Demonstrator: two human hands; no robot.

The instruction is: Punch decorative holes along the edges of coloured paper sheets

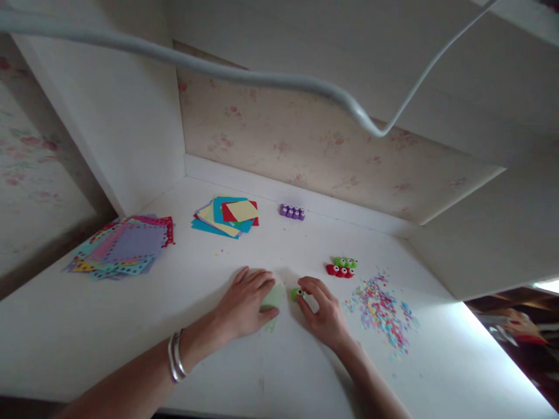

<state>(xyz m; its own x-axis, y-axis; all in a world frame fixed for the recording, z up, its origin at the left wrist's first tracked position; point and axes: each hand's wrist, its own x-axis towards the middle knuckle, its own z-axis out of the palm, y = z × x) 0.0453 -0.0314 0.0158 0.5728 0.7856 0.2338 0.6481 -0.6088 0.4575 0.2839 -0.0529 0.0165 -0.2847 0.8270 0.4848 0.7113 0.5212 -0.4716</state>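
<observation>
A pale green sheet of paper lies on the white table, partly covered by my left hand. That hand rests on the sheet with its fingers stretched out and the thumb apart. Just right of the paper's edge, my right hand has its thumb and fingers closed around a small green craft punch. The punch has a round black-and-white knob and sits at table level. Beyond the right hand stand several green punches in a row, with red punches in front of them.
Coloured confetti is scattered at the right. Several purple punches stand near the back wall. Plain coloured sheets lie in a pile at back left, and sheets with punched edges further left. A pale cable crosses the upper view.
</observation>
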